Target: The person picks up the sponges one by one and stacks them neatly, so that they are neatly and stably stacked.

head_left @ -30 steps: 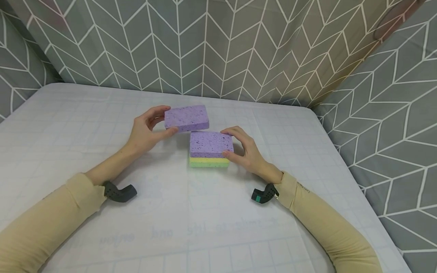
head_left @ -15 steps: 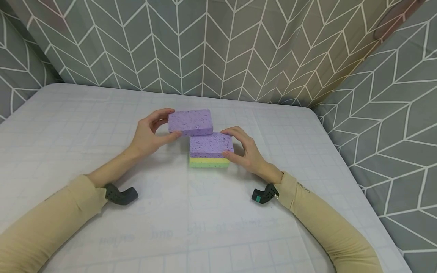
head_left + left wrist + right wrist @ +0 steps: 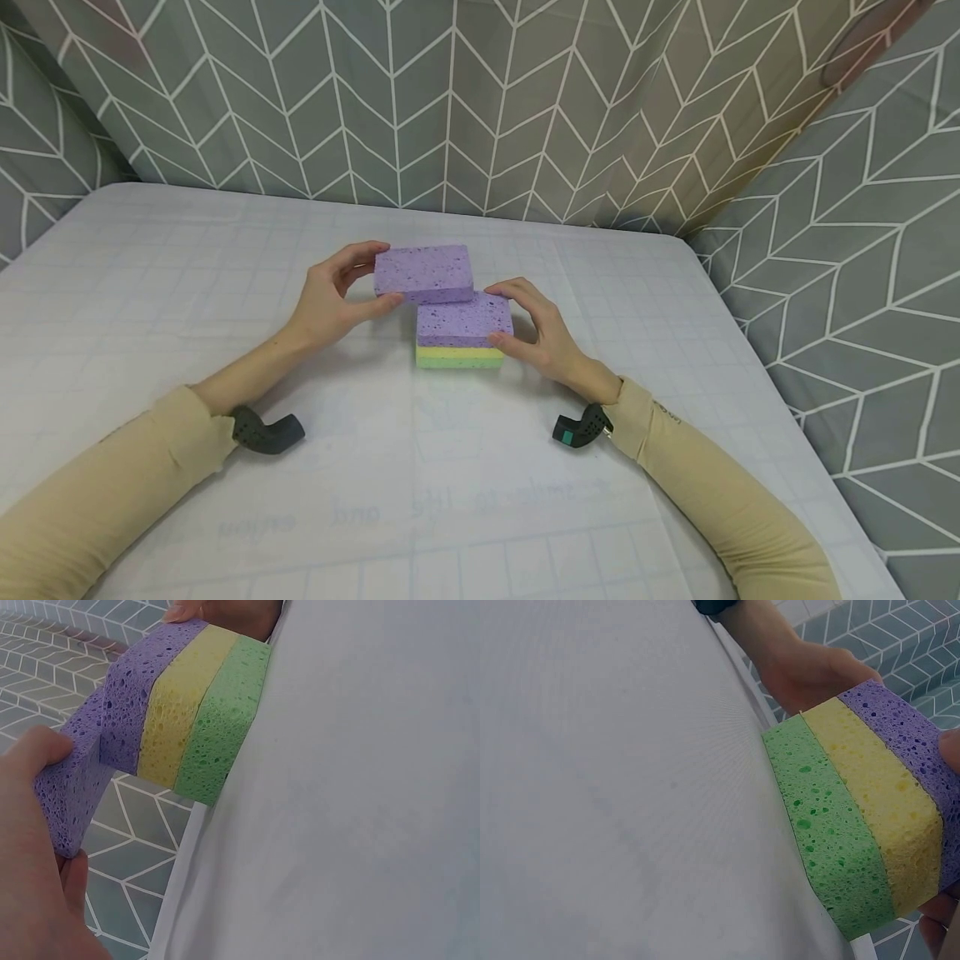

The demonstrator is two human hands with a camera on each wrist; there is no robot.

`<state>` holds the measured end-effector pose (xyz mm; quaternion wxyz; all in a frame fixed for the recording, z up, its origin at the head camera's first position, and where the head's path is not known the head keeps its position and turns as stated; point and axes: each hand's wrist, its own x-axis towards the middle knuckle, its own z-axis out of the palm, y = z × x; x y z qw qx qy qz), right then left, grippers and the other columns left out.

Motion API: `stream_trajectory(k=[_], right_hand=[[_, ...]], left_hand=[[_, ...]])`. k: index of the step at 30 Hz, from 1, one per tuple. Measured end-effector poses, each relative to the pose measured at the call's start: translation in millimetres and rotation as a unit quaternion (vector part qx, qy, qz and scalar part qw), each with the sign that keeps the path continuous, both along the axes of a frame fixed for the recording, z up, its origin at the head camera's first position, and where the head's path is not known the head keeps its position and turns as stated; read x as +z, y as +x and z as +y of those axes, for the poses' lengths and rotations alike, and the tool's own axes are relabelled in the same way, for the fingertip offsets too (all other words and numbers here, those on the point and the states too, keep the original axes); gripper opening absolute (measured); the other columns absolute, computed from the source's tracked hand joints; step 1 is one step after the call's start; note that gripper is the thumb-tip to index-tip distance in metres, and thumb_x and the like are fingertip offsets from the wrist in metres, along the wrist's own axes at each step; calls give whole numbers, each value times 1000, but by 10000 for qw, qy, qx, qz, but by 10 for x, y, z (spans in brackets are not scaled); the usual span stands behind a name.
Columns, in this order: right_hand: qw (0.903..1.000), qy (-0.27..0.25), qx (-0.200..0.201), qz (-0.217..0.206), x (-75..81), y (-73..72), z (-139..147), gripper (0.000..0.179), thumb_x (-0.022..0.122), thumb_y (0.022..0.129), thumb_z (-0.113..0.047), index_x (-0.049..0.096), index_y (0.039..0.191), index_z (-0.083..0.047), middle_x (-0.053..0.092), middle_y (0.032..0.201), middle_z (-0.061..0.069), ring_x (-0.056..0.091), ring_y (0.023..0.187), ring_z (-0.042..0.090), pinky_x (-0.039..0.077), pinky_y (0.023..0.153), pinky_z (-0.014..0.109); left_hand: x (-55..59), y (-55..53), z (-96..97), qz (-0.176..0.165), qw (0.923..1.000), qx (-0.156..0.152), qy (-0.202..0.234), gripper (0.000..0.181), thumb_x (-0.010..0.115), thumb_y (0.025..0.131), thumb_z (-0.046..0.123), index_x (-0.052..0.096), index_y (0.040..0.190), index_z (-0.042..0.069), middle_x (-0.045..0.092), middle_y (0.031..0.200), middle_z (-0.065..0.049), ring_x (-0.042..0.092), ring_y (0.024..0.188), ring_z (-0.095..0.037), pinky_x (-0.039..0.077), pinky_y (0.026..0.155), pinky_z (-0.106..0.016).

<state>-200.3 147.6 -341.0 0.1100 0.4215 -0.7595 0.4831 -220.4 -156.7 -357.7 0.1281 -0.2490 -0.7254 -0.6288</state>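
Observation:
A porous purple sponge (image 3: 423, 271) is held at its left end by my left hand (image 3: 327, 302), thumb on the near edge and fingers at the far edge. Its near right corner overlaps the back left part of a second purple sponge (image 3: 465, 323), which tops a stack. Under that lie a yellow sponge (image 3: 184, 705) and, at the bottom on the table, a green sponge (image 3: 821, 825). With thumb and fingers, my right hand (image 3: 543, 337) grips the right end of the stack's purple sponge.
A white cloth (image 3: 420, 442) with faint lines and lettering covers the table. Grey curtains (image 3: 420, 108) with white chevron lines hang behind it and at both sides. A black wrist device (image 3: 267, 430) sits on the left wrist, another (image 3: 581, 426) on the right.
My left hand has moved the held purple sponge to the right and nearer, from behind the stack to overlapping its top. My right hand and the stack have stayed in place.

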Motion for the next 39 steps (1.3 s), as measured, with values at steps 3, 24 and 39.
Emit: stream_trajectory(k=[3,24,39], right_hand=[[10000,1,7,-4,-4,-4,1,50,65,81,-11,56,124,14,59,119,28,54,114,32,40,109,31],[9999,33,-52,98,-333,-252,92,58,67,87,-33,57,131,3,60,126,18,53,122,26,40,113,36],[9999,66,-76,101,-333,-252,95,58,66,87,-35,58,131,2,60,127,18,53,122,26,41,111,36]], left_hand=[[1,5,11,3,10000,-64,12,62,76,76,-14,54,133,-8,61,127,-6,59,112,-12,47,106,-18],[2,66,100,-111,9995,-285,-34,66,78,75,-12,53,135,-8,60,129,-9,59,113,-15,47,106,-19],[19,84,112,-22,9995,-317,-72,64,78,75,-11,54,135,-6,60,130,-14,58,114,-15,47,107,-20]])
